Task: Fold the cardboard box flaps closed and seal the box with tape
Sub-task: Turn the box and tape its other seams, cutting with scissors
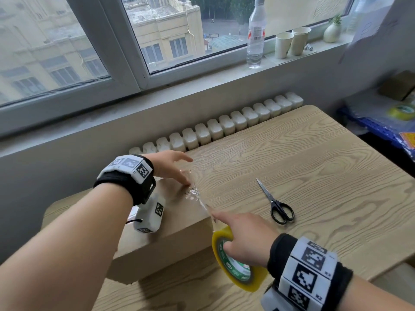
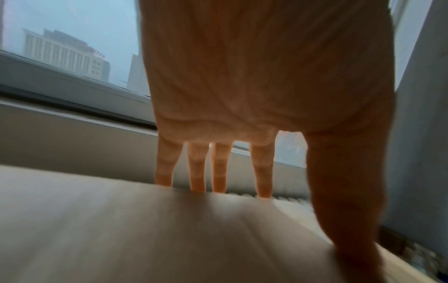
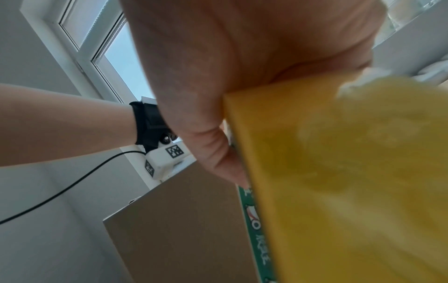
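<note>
A brown cardboard box (image 1: 177, 223) lies on the wooden table (image 1: 314, 176) with its top flaps down. My left hand (image 1: 173, 169) lies flat on the far end of the box top (image 2: 145, 229), fingers (image 2: 218, 172) straight, thumb pressing a crumpled clear tape strip (image 1: 197, 196). The strip runs from there to a yellowish tape roll (image 1: 238, 261) with a green core. My right hand (image 1: 244, 236) grips that roll (image 3: 351, 181) beside the box's near right corner, index finger stretched along the tape. The box side (image 3: 181, 220) fills the lower right wrist view.
Black-handled scissors (image 1: 275, 203) lie on the table right of the box. A white radiator (image 1: 224, 126) runs behind the table. On the windowsill stand a plastic bottle (image 1: 256, 34), two paper cups (image 1: 292, 43) and a small vase (image 1: 332, 30). Another tape roll (image 1: 402, 111) sits far right.
</note>
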